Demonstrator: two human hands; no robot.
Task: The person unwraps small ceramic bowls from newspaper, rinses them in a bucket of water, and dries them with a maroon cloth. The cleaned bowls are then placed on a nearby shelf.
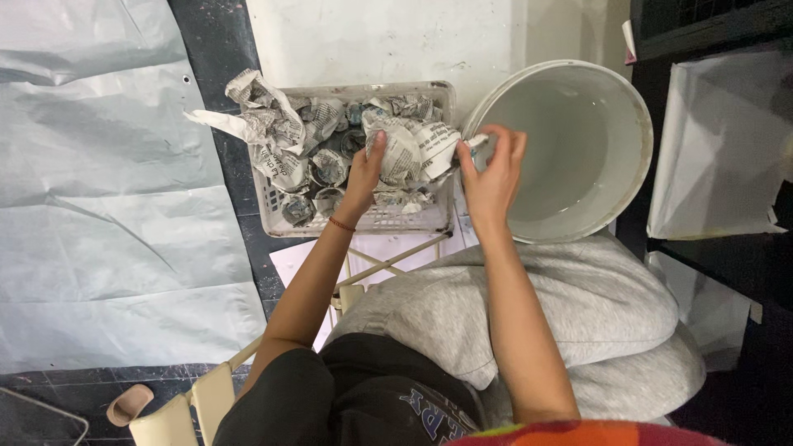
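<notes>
Hands: L (363, 175) + R (491, 169) on newspaper bundle (413, 149) over basket (359, 221).

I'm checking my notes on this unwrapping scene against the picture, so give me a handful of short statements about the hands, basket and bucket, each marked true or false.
1. The left hand rests on a crumpled newspaper bundle in the white basket. True.
2. The right hand is inside the basket, flat on its floor. False: it is raised at the rim of the white bucket, pinching the bundle's edge.
3. The basket holds several newspaper-wrapped items. True.
4. The bucket is filled with newspaper. False: no paper shows inside it.
5. The left wrist wears a thin red band. True.
</notes>
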